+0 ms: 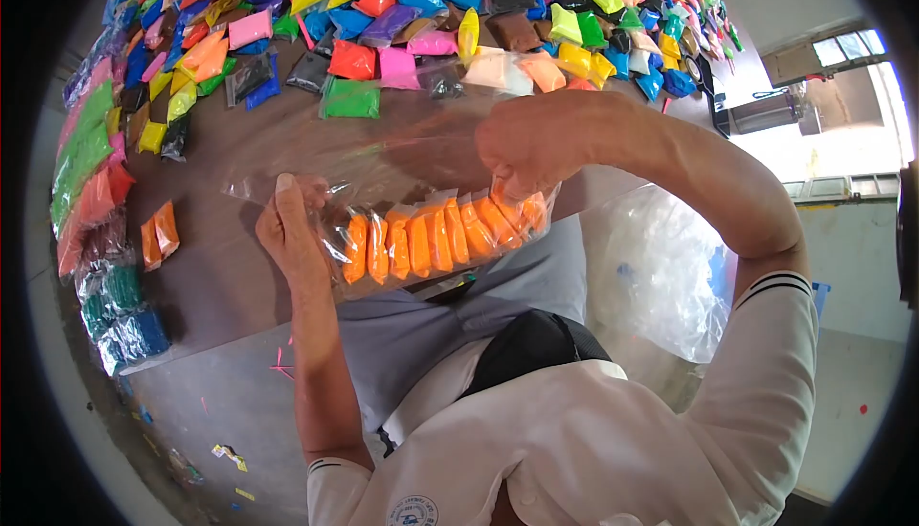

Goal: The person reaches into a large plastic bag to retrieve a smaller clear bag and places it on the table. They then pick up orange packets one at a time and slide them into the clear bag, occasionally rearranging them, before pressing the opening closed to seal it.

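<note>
A clear plastic bag lies across the near edge of the table, with a row of several small orange packets along its lower side. My left hand pinches the bag's left end, its thumb pointing up. At the right end of the row my right hand is bent down with curled fingers around an orange packet. Glare on the film hides whether these fingers are inside the bag or over it.
Many colourful packets are heaped across the far side of the brown table. Two orange packets lie apart at left, near stacked filled bags. A large clear plastic bag is at my right.
</note>
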Demonstrator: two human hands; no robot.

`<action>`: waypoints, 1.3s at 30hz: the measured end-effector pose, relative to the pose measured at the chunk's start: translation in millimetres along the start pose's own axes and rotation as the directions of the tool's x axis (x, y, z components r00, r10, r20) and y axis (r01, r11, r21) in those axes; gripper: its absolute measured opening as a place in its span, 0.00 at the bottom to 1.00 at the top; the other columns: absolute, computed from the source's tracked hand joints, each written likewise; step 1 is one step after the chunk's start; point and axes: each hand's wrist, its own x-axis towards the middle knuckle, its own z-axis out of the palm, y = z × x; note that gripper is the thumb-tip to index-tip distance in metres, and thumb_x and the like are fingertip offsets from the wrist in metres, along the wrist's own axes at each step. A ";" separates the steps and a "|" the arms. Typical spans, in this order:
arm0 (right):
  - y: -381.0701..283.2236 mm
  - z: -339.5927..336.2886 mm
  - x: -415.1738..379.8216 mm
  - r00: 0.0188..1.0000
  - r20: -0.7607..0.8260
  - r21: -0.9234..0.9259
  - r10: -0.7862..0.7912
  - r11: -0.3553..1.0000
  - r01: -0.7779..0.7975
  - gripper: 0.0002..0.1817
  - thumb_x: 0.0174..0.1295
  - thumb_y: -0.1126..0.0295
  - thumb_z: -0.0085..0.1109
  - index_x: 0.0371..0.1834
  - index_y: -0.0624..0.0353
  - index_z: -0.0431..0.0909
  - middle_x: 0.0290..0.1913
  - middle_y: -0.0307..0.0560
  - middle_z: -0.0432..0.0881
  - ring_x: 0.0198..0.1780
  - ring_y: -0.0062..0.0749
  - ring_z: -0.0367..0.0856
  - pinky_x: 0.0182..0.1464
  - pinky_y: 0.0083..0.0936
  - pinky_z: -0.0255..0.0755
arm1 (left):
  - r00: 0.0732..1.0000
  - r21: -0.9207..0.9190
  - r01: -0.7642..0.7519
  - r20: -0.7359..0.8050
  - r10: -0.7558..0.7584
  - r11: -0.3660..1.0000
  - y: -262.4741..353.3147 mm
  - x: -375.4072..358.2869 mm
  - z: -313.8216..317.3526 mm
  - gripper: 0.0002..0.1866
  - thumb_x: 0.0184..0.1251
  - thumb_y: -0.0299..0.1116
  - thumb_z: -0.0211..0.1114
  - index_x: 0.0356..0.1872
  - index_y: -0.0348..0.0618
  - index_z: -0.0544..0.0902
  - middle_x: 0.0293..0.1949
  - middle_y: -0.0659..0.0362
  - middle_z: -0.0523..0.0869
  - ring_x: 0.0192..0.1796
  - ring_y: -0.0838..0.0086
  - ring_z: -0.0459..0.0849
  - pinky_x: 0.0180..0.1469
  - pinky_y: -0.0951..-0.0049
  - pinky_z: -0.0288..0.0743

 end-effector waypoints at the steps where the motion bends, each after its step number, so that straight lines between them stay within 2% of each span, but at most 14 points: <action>1: 2.4 3.4 3.0 1.000 -0.003 0.009 -0.008 1.000 0.008 0.12 0.48 0.69 0.61 0.19 0.67 0.73 0.20 0.55 0.74 0.25 0.47 0.74 0.28 0.43 0.64 | 1.000 -0.004 -0.005 0.009 0.005 1.000 -0.5 -0.5 -0.4 0.20 0.77 0.38 0.52 0.25 0.34 0.78 0.30 0.55 0.82 0.34 0.75 0.77 0.42 0.74 0.69; 3: 6.8 9.4 8.0 1.000 -0.012 0.026 -0.022 0.999 0.023 0.09 0.46 0.71 0.59 0.19 0.67 0.74 0.21 0.54 0.75 0.26 0.46 0.75 0.29 0.42 0.65 | 0.999 -0.014 -0.017 0.031 0.018 1.000 -1.5 0.0 -0.5 0.20 0.77 0.38 0.52 0.26 0.34 0.78 0.29 0.56 0.82 0.34 0.75 0.77 0.42 0.75 0.69; 6: 2.9 1.8 9.8 0.997 0.073 0.026 0.017 0.999 -0.019 0.06 0.45 0.73 0.58 0.22 0.66 0.77 0.23 0.55 0.77 0.30 0.46 0.77 0.30 0.41 0.67 | 0.998 -0.028 -0.043 0.039 0.044 0.999 -3.5 -0.1 -1.9 0.20 0.77 0.38 0.53 0.27 0.34 0.79 0.29 0.56 0.82 0.34 0.76 0.76 0.41 0.75 0.69; 9: 12.0 6.6 6.8 1.000 0.001 0.134 -0.021 0.991 0.020 0.06 0.46 0.73 0.59 0.25 0.65 0.79 0.27 0.54 0.80 0.33 0.45 0.79 0.32 0.40 0.69 | 1.000 -0.035 0.000 0.012 0.000 0.999 2.5 -2.7 0.4 0.20 0.77 0.38 0.53 0.27 0.34 0.79 0.28 0.57 0.82 0.33 0.77 0.76 0.40 0.75 0.69; 12: 8.0 15.1 13.1 0.996 0.074 -0.037 0.047 0.998 -0.044 0.06 0.48 0.72 0.58 0.26 0.64 0.80 0.29 0.53 0.81 0.34 0.46 0.79 0.34 0.39 0.71 | 1.000 -0.014 0.000 0.026 0.001 1.000 1.7 -3.7 1.9 0.20 0.77 0.39 0.53 0.27 0.34 0.79 0.28 0.58 0.82 0.32 0.78 0.75 0.39 0.75 0.69; 15: -3.9 4.6 9.6 0.985 0.156 -0.035 0.069 0.997 -0.064 0.07 0.50 0.72 0.57 0.30 0.64 0.80 0.30 0.52 0.81 0.36 0.46 0.80 0.38 0.38 0.73 | 0.997 0.006 -0.055 0.048 0.055 0.998 2.5 -4.0 1.3 0.20 0.77 0.39 0.52 0.28 0.33 0.80 0.28 0.58 0.82 0.32 0.78 0.75 0.39 0.76 0.68; 18: 0.0 9.0 2.3 0.996 -0.052 0.089 0.071 0.994 -0.066 0.11 0.52 0.71 0.58 0.39 0.60 0.83 0.34 0.53 0.83 0.41 0.47 0.81 0.41 0.40 0.74 | 0.998 0.017 -0.055 0.043 0.055 0.998 0.6 -3.7 -0.4 0.20 0.77 0.39 0.52 0.28 0.33 0.80 0.29 0.58 0.82 0.32 0.79 0.75 0.39 0.76 0.68; 21: 1.3 6.3 -0.4 0.996 -0.069 0.162 -0.059 0.984 0.069 0.11 0.51 0.71 0.57 0.38 0.63 0.79 0.35 0.53 0.82 0.38 0.45 0.79 0.40 0.39 0.71 | 0.997 -0.017 -0.060 0.048 0.061 0.998 -1.6 -3.0 -0.3 0.20 0.77 0.38 0.52 0.28 0.34 0.80 0.29 0.58 0.82 0.33 0.78 0.75 0.39 0.76 0.68; 24: 5.2 18.3 2.7 0.995 -0.035 0.233 -0.094 0.967 0.100 0.09 0.51 0.71 0.57 0.33 0.65 0.79 0.31 0.53 0.82 0.35 0.46 0.79 0.37 0.40 0.70 | 0.996 -0.030 -0.072 0.056 0.074 0.997 -1.1 -3.2 -0.4 0.20 0.77 0.38 0.52 0.28 0.33 0.80 0.29 0.58 0.82 0.33 0.78 0.75 0.39 0.75 0.69; 27: 0.1 11.5 3.6 0.997 0.050 0.030 -0.055 0.998 0.054 0.08 0.51 0.70 0.58 0.25 0.66 0.78 0.24 0.52 0.80 0.31 0.47 0.78 0.34 0.41 0.68 | 0.997 0.009 -0.046 0.055 0.045 0.999 1.1 -4.3 -0.8 0.20 0.77 0.39 0.52 0.29 0.33 0.80 0.30 0.57 0.83 0.33 0.78 0.75 0.39 0.75 0.69; 30: 6.4 19.5 9.0 0.994 0.056 0.035 -0.094 0.995 0.093 0.12 0.53 0.68 0.59 0.20 0.67 0.76 0.19 0.52 0.76 0.28 0.48 0.77 0.32 0.42 0.67 | 0.997 -0.027 -0.047 0.065 0.049 0.999 -3.0 -3.5 -0.8 0.20 0.77 0.39 0.52 0.29 0.32 0.81 0.30 0.57 0.83 0.32 0.78 0.75 0.38 0.76 0.69; 33: -4.3 13.6 6.3 0.994 0.107 -0.076 -0.012 0.997 0.021 0.12 0.54 0.67 0.59 0.23 0.66 0.77 0.22 0.53 0.78 0.30 0.47 0.78 0.33 0.42 0.67 | 0.997 -0.003 -0.040 0.060 0.040 0.999 -1.6 -3.6 -0.8 0.20 0.77 0.39 0.53 0.31 0.31 0.81 0.30 0.58 0.83 0.32 0.79 0.75 0.38 0.76 0.69; 36: -6.4 16.7 3.0 0.994 -0.095 0.172 -0.055 0.982 0.071 0.10 0.54 0.67 0.58 0.28 0.65 0.78 0.24 0.53 0.79 0.32 0.47 0.78 0.35 0.42 0.68 | 0.999 0.034 -0.035 0.041 0.034 0.999 -0.6 -4.1 -1.7 0.20 0.76 0.40 0.54 0.31 0.31 0.82 0.29 0.58 0.83 0.32 0.79 0.76 0.38 0.77 0.70; 39: -1.3 31.9 12.1 0.934 -0.274 0.282 -0.228 0.910 0.305 0.11 0.56 0.66 0.56 0.34 0.63 0.80 0.29 0.54 0.81 0.35 0.46 0.79 0.38 0.41 0.70 | 0.999 0.007 -0.035 0.038 0.035 0.999 -2.9 -3.9 -1.7 0.20 0.76 0.40 0.54 0.32 0.31 0.82 0.29 0.58 0.84 0.32 0.79 0.76 0.38 0.77 0.70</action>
